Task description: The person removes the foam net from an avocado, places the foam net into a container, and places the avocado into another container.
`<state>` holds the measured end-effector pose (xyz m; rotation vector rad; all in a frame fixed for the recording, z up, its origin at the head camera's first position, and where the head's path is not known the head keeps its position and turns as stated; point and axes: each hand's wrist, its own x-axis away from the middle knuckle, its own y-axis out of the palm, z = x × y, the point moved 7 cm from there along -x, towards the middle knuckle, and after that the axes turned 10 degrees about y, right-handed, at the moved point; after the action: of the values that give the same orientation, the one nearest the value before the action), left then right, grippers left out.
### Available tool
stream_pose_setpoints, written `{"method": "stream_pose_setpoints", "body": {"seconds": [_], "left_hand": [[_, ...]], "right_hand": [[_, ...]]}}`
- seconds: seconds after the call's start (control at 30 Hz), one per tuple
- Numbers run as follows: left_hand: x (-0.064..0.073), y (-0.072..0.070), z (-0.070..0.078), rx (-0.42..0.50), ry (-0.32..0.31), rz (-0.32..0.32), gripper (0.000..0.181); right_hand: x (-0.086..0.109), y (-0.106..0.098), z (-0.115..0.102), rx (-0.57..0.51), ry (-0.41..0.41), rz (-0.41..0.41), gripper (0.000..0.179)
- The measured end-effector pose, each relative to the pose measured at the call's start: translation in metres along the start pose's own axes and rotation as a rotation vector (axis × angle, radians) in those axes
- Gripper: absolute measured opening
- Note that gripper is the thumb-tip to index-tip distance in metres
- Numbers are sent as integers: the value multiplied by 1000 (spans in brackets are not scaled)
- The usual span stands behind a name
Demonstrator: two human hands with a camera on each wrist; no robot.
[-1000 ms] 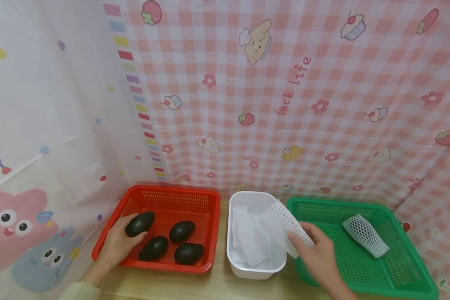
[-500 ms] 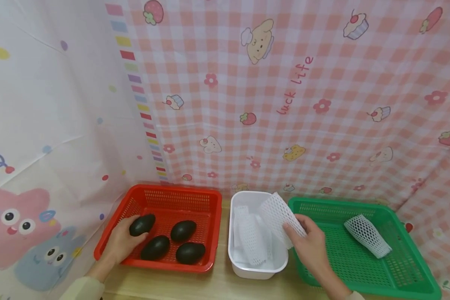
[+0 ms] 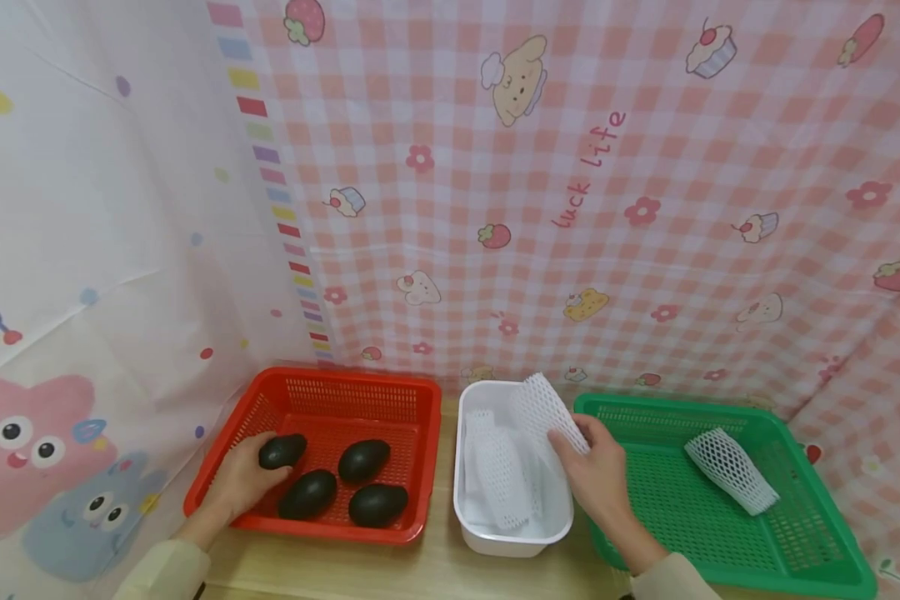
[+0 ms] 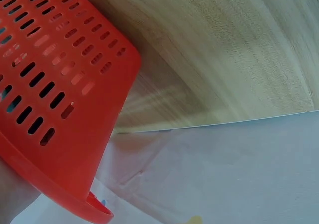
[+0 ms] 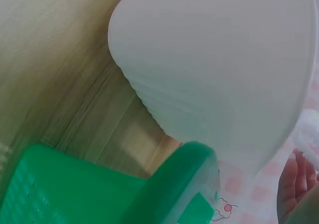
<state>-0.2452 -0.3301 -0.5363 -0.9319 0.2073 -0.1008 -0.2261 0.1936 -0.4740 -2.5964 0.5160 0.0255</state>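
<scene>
In the head view my left hand [image 3: 242,477] grips a dark avocado [image 3: 282,452] at the left side of the red basket [image 3: 412,521]. Beside it in the basket lie three more dark avocados, among them a nearer avocado [image 3: 378,505]. Over the right part of the white tub [image 3: 487,542], my right hand [image 3: 598,467] pinches a white foam net sleeve [image 3: 546,417] between thumb and fingers. More foam net sleeves [image 3: 504,483] lie inside that tub. The right wrist view catches only part of my right hand [image 5: 298,186], at the lower right edge.
A green basket [image 3: 817,546] stands on the right, holding one foam net sleeve [image 3: 732,472]. All containers sit in a row on a wooden table [image 3: 390,571]. Behind them hangs a pink checked cloth [image 3: 450,208], with a white patterned cloth [image 3: 105,250] at the left.
My right hand has moved left and away from me with the foam net sleeve, from the green basket's edge to over the white tub. My left hand keeps its grip on the avocado, almost still.
</scene>
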Motion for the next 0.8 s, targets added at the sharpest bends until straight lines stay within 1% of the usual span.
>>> {"method": "stream_pose_setpoints", "body": {"seconds": [0.2, 0.33, 0.5, 0.67, 0.8], "left_hand": [[-1, 1, -2, -14, 15, -14, 59], [-2, 2, -3, -17, 1, -34, 62], [-4, 3, -6, -13, -20, -55, 63], [-4, 4, -8, -16, -13, -57, 64], [-5, 5, -9, -18, -4, -62, 64]], "right_hand": [[-4, 10, -2, 50, -4, 14, 34], [-6, 15, -2, 70, 1, 15, 36], [-10, 20, 1, 104, 40, 16, 38], [-14, 25, 4, 132, 71, 0, 40], [-14, 29, 2, 180, 60, -32, 42]]}}
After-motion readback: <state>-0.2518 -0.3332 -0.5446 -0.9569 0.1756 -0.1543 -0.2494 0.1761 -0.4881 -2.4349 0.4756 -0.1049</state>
